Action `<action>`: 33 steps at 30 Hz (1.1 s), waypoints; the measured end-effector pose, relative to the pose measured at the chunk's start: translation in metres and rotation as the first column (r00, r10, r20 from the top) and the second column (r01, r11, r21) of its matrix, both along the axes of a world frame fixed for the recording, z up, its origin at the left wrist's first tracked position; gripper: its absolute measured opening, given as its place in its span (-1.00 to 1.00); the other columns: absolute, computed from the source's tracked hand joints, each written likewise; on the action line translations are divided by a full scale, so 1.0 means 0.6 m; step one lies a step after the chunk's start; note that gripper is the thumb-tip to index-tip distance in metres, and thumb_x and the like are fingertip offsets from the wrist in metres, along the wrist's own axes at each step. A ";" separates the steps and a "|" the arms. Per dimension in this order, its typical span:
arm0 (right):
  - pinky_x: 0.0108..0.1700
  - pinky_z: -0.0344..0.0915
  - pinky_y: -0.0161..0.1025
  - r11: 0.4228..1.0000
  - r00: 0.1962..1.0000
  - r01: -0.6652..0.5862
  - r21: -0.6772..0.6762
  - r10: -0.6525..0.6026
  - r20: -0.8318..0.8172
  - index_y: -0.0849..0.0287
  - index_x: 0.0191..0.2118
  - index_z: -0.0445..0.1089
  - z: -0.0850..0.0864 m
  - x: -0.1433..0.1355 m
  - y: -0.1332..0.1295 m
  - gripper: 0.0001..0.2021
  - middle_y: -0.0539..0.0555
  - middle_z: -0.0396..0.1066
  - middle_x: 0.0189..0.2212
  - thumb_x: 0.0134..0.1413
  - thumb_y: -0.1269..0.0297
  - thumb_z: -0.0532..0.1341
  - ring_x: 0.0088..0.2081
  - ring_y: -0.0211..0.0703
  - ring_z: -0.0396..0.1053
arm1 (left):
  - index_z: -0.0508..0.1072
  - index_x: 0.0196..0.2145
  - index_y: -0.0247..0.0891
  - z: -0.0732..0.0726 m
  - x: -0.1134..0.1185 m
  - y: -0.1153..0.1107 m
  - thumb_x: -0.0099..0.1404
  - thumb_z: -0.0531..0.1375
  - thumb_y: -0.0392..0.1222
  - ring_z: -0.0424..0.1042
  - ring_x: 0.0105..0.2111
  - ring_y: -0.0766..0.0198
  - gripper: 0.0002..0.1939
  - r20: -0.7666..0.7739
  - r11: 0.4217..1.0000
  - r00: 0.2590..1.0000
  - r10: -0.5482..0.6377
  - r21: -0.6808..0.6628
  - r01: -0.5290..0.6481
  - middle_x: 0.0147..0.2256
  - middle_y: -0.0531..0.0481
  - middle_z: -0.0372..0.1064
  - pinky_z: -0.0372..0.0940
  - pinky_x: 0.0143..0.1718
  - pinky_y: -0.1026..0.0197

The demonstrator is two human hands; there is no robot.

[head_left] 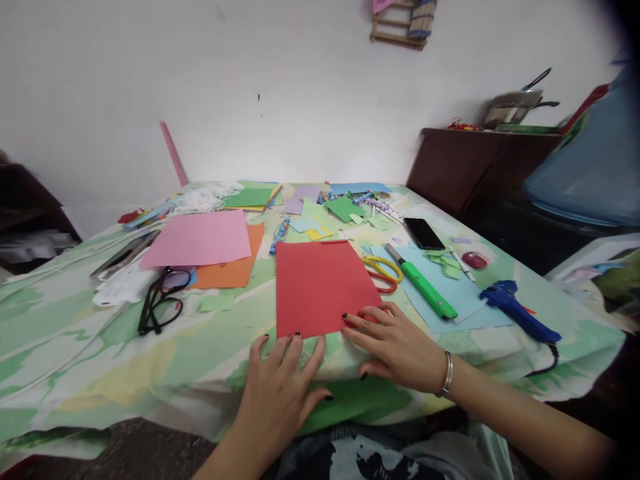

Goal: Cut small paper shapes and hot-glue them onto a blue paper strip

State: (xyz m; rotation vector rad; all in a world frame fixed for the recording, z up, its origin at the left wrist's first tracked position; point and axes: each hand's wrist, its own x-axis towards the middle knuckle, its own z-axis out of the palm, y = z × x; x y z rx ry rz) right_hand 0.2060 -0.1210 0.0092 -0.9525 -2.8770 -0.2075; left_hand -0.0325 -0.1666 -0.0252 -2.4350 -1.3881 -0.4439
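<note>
A red sheet of paper (320, 287) lies flat near the table's front edge, with a narrow red strip (334, 242) along its far edge. My left hand (283, 373) rests with fingers spread, its fingertips at the sheet's near edge. Across the sheet's near right corner lies my right hand (400, 343), fingers stretched out. Neither hand grips anything. Scissors with yellow and red handles (387, 270) sit just right of the sheet, their blades hidden. Beside them a green utility knife (425, 287) lies on light blue paper (465, 293).
A blue glue gun (520, 310) with its cord lies at the right. Behind it is a black phone (424, 233). Pink paper (200, 240), orange paper (250, 263) and black glasses (163, 303) lie at the left. Paper scraps (310, 223) cover the far middle.
</note>
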 end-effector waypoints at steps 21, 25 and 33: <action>-0.04 0.03 0.04 0.993 0.994 0.111 0.035 -0.112 0.019 0.14 0.15 0.18 0.002 0.109 -0.010 -0.56 0.14 0.29 0.10 0.21 0.09 0.07 0.02 0.06 0.19 | 0.34 0.04 -0.17 0.017 -0.068 0.007 0.15 0.15 0.18 0.31 -0.03 -0.05 -0.43 -0.120 0.991 0.985 -0.122 0.032 0.126 -0.01 -0.17 0.37 0.06 -0.12 -0.05; -0.05 0.07 0.03 0.990 0.991 0.135 0.036 -0.136 0.002 0.17 0.14 0.20 -0.001 0.117 -0.014 -0.56 0.19 0.32 0.07 0.21 0.09 0.07 0.04 0.09 0.19 | 0.34 0.04 -0.23 0.017 -0.093 0.010 0.14 0.15 0.20 0.33 -0.03 -0.05 -0.39 -0.107 0.983 0.981 -0.160 0.078 0.169 0.02 -0.16 0.36 0.08 -0.10 -0.02; 0.00 0.13 0.03 0.991 0.988 0.120 0.053 -0.114 -0.107 0.19 -0.02 0.33 0.005 0.132 -0.018 -0.68 0.16 0.39 -0.02 0.21 0.14 0.08 0.02 0.06 0.22 | 0.38 -0.06 -0.22 0.024 -0.119 0.024 0.13 0.15 0.22 0.30 0.02 -0.03 -0.45 -0.090 0.958 0.965 -0.244 0.132 0.255 -0.01 -0.11 0.40 0.10 -0.06 0.02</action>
